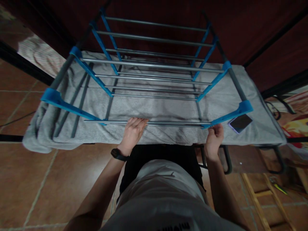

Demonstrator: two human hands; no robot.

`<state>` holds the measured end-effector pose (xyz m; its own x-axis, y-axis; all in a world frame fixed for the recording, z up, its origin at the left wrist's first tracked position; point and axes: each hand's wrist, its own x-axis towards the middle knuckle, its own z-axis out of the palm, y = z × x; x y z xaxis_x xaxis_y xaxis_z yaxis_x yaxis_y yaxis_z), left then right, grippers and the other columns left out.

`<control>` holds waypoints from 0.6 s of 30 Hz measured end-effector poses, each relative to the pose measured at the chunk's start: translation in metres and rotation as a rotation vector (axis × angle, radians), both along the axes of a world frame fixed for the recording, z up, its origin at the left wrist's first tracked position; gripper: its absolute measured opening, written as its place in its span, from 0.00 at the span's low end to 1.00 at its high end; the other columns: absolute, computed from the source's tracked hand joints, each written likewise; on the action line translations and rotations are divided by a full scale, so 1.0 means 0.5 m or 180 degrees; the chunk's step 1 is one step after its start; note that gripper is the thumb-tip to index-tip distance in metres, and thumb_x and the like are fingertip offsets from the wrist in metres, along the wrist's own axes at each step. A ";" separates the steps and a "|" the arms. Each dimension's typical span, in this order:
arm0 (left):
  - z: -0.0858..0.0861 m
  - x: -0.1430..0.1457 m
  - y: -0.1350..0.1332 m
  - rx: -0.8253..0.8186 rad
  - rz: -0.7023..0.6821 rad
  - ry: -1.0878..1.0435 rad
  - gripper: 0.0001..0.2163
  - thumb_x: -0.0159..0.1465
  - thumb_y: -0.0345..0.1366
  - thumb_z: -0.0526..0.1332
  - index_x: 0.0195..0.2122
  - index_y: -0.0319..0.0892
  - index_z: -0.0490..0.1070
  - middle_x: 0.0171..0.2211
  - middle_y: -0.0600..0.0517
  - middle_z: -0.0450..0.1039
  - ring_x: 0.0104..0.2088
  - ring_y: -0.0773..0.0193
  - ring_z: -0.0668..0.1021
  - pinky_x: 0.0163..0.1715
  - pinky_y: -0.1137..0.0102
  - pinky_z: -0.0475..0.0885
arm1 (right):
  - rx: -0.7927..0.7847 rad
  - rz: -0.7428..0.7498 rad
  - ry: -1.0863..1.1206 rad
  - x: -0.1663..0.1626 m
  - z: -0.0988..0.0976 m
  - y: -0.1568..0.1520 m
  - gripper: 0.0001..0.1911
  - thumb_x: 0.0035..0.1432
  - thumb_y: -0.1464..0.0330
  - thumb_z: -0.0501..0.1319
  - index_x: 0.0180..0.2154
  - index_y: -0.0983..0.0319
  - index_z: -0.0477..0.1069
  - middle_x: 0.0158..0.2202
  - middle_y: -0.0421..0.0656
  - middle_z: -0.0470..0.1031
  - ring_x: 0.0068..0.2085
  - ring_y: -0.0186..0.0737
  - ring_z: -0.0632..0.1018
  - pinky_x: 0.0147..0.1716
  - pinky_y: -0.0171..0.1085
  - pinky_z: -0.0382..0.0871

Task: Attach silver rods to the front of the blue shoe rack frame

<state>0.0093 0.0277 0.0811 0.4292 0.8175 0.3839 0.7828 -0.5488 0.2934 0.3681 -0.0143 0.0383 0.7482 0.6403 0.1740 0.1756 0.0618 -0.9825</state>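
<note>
A rack of blue plastic side brackets [72, 107] and metal bars stands on a table draped with a grey towel [240, 89]. My left hand [132, 132] curls its fingers over the nearest metal bar [173, 123], left of its middle. My right hand [214, 138] pinches the same bar's right end where it enters the blue bracket [231, 115]. A dark watch [118, 154] sits on my left wrist.
A phone [240, 123] lies on the towel just right of the rack's near right corner. The floor is brown tile [36, 179]. A wooden ladder-like frame [267, 199] lies on the floor at lower right. Dark red wall behind.
</note>
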 end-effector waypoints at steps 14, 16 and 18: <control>0.009 0.000 -0.002 0.0090 -0.0052 0.0189 0.16 0.70 0.32 0.50 0.54 0.42 0.72 0.41 0.44 0.76 0.43 0.53 0.75 0.44 0.57 0.67 | 0.0060 -0.0015 0.0712 -0.076 -0.057 -0.049 0.18 0.49 0.70 0.64 0.44 0.55 0.68 0.45 0.37 0.72 0.47 0.34 0.74 0.55 0.39 0.65; 0.008 0.000 -0.002 0.0069 -0.0063 0.0176 0.16 0.70 0.32 0.50 0.54 0.43 0.72 0.42 0.43 0.76 0.43 0.53 0.75 0.45 0.57 0.67 | -0.0180 0.0482 0.1225 -0.113 -0.052 -0.061 0.15 0.49 0.67 0.66 0.41 0.56 0.70 0.42 0.37 0.74 0.41 0.33 0.76 0.49 0.38 0.70; 0.008 -0.001 -0.002 0.0067 -0.0067 0.0171 0.16 0.70 0.33 0.50 0.54 0.43 0.72 0.43 0.43 0.76 0.43 0.54 0.75 0.45 0.57 0.68 | -0.0430 0.1095 0.1689 -0.151 -0.032 -0.059 0.15 0.50 0.65 0.67 0.42 0.57 0.72 0.40 0.38 0.77 0.37 0.33 0.78 0.45 0.38 0.73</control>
<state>0.0089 0.0267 0.0850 0.4666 0.8001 0.3769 0.7854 -0.5708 0.2394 0.2927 -0.0440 0.0225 0.4585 0.8491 -0.2622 -0.3440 -0.1024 -0.9334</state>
